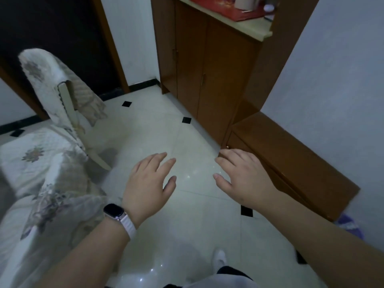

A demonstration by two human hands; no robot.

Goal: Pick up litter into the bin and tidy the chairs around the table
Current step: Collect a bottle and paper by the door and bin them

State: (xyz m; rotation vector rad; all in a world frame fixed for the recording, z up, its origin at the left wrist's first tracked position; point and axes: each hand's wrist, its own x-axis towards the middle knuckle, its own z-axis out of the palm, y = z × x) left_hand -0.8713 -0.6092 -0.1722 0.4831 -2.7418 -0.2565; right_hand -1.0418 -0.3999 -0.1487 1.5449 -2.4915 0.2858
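Note:
A chair [52, 104] with a white floral fabric cover stands at the left, its backrest upright and its seat toward the bottom left. My left hand [148, 183], with a watch on a pale strap at the wrist, hovers palm down over the floor to the right of the chair seat, fingers spread, holding nothing. My right hand [243, 179] hovers beside it, also open and empty, near the corner of a low wooden bench. A purple basket-like object [351, 225], perhaps a bin, peeks out at the right edge behind the bench. No litter is visible.
A brown wooden cabinet [207, 69] stands ahead with a red item and cups on its top. A low wooden bench [291, 163] runs along the right wall. The floor [187, 225] is glossy white tile with small black squares. A dark doorway lies at the upper left.

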